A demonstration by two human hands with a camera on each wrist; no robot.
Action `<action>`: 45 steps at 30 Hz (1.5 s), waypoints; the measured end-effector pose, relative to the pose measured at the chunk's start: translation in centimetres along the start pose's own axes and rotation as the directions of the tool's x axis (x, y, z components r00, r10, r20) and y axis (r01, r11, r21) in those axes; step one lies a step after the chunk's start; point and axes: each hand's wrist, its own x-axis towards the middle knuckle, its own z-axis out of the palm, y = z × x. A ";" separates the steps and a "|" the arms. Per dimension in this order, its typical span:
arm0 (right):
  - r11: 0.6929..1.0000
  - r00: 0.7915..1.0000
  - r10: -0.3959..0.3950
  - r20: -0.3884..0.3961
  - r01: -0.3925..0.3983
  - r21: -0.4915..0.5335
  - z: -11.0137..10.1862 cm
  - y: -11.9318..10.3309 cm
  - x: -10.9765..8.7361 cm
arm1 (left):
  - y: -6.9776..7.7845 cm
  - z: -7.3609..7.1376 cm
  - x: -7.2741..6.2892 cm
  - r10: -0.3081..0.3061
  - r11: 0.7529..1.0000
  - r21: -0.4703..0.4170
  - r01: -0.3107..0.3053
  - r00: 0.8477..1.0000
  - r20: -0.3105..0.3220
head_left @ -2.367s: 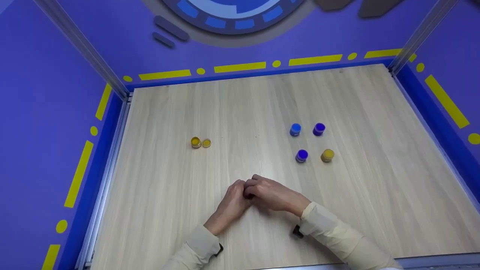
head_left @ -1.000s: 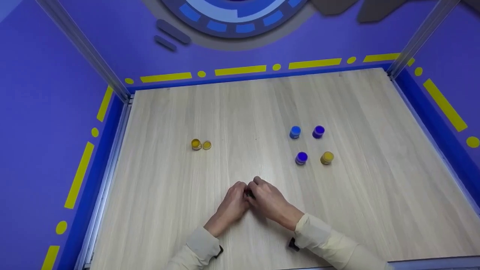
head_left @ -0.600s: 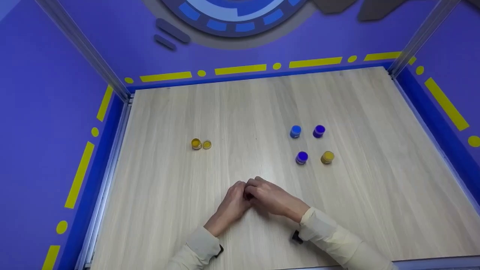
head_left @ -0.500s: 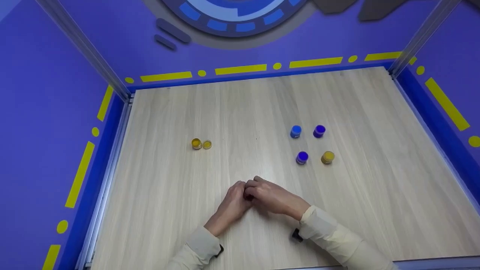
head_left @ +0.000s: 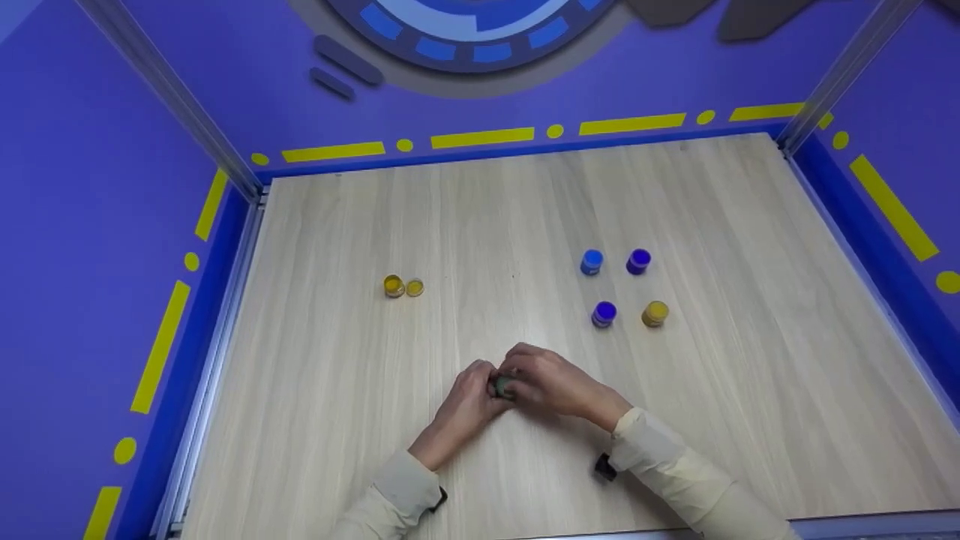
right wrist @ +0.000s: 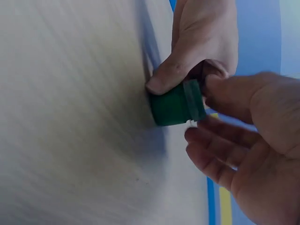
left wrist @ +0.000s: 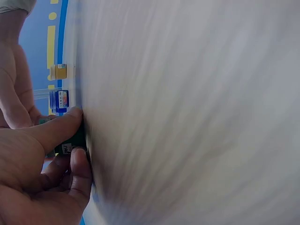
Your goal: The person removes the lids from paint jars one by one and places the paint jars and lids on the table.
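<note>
A small green paint jar [right wrist: 171, 105] stands on the wooden table between both hands. My left hand [head_left: 466, 405] grips its body, with the thumb along one side in the left wrist view. My right hand [head_left: 559, 384] is at the jar's lid [right wrist: 193, 100], its thumb and bent fingers at opposite sides of the rim. Part of the lid's top shows between the fingers in the head view. In the left wrist view the fingers cover much of the jar, and a white label patch shows on it.
To the left an uncapped yellow paint jar [head_left: 393, 286] stands beside its lid [head_left: 415, 287]. Right of the hands are a light blue jar [head_left: 591, 262], two purple-blue jars [head_left: 604, 314] and a capped yellow jar [head_left: 655, 313]. Blue walls [head_left: 495, 112] border the table [head_left: 360, 225].
The right hand turned at the lid, back and forth, and has now shifted slightly right with its fingers loosened, so the green top shows. The left hand has stayed in place.
</note>
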 end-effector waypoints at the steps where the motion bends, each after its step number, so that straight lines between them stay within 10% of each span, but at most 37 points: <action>1: 0.999 0.998 0.048 -0.035 -0.047 0.021 0.0 0.2 0.0 | 0.0 0.0 0.0 -0.017 1.000 -0.016 0.017 1.000 0.010; 9: 0.933 0.890 0.359 -0.283 -0.338 0.122 0.3 0.4 0.4 | 0.1 0.1 0.2 -0.071 0.997 -0.041 0.072 0.997 0.030; 14: 0.913 0.867 0.403 -0.294 -0.403 0.063 0.6 -1.0 0.7 | 0.1 0.0 0.2 -0.073 0.996 -0.046 0.075 0.997 0.035; 31: 0.943 0.949 0.259 -0.178 -0.288 -0.166 2.7 -4.1 0.9 | -0.2 0.0 0.1 -0.013 0.998 0.064 0.011 0.999 0.033; 45: 0.964 1.000 -0.023 -0.011 0.019 -0.267 1.6 -2.6 0.9 | -0.2 0.0 0.0 0.031 0.997 0.070 -0.030 0.999 -0.009</action>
